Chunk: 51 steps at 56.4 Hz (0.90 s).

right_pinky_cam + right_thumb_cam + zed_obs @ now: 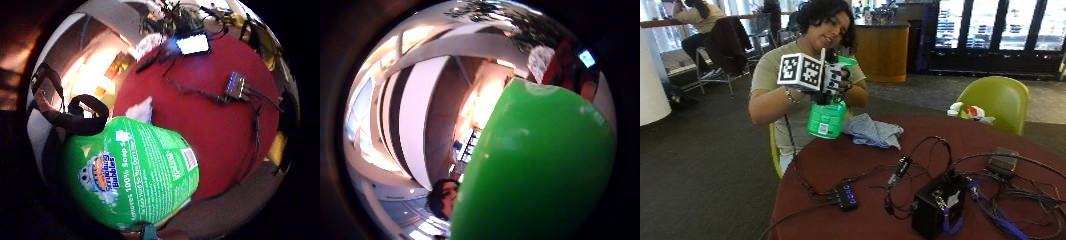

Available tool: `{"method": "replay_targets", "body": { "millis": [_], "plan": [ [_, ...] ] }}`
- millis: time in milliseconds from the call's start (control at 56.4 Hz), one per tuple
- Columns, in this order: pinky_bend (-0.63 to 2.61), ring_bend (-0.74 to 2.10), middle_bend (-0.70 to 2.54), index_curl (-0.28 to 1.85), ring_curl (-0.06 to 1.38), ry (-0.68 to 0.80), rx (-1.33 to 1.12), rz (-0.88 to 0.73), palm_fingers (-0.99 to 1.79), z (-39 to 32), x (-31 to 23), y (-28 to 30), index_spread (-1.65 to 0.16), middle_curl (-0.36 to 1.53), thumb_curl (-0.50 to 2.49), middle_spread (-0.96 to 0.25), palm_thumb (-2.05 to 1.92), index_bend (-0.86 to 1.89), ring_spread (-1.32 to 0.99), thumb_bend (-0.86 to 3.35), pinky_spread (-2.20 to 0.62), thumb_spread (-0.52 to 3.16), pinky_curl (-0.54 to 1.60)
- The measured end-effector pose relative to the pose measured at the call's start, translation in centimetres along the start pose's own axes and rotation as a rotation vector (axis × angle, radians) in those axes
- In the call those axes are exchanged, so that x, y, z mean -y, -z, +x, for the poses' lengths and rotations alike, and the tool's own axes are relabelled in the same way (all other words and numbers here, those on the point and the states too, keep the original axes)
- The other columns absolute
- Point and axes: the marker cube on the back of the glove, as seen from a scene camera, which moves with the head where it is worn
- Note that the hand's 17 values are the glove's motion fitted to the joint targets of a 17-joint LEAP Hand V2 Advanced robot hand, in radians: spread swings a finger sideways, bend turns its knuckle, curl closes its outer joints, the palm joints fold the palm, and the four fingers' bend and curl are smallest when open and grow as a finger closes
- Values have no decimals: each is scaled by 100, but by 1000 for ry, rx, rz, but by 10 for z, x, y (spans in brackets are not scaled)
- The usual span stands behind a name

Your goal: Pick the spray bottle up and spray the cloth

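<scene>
Bottle: green spray bottle is lifted clear of the round red table, held upright in front of the person's chest.
Grip: gloved right hand is wrapped round the bottle's neck just under the spray head, fingers curled on it.
Cloth: blue-grey cloth lies crumpled on the table, just beside and below the bottle.
Palm views: green label and body fill much of the frame, so the palm sits close against the bottle.
Handling: rigid plastic, smooth and likely a bit slick; fill level not visible, so weight is unclear.
Where to hold: the neck looks the right place, a finger free for the trigger.
Nozzle: its direction is hard to read; probably needs aiming down at the cloth.
</scene>
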Motion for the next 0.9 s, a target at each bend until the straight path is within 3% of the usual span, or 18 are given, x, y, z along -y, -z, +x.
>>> {"method": "replay_targets", "body": {
  "millis": [355, 692, 905],
  "plan": [
    [42, 59, 58, 54, 48, -406, -436, -748, 132, -22, -15, -74, -23, 54, 70, -18, 103, 30, -19, -2, -23, 43, 41],
    [42, 58, 58, 57, 48, -678, -964, -1015, 130, 28, -22, -129, -23, 55, 74, -18, 104, 28, -18, -2, -21, 43, 42],
    [42, 58, 58, 59, 49, -729, -964, -1061, 129, 47, -25, -137, -23, 55, 75, -18, 104, 26, -18, -2, -20, 44, 42]
  ]
}}
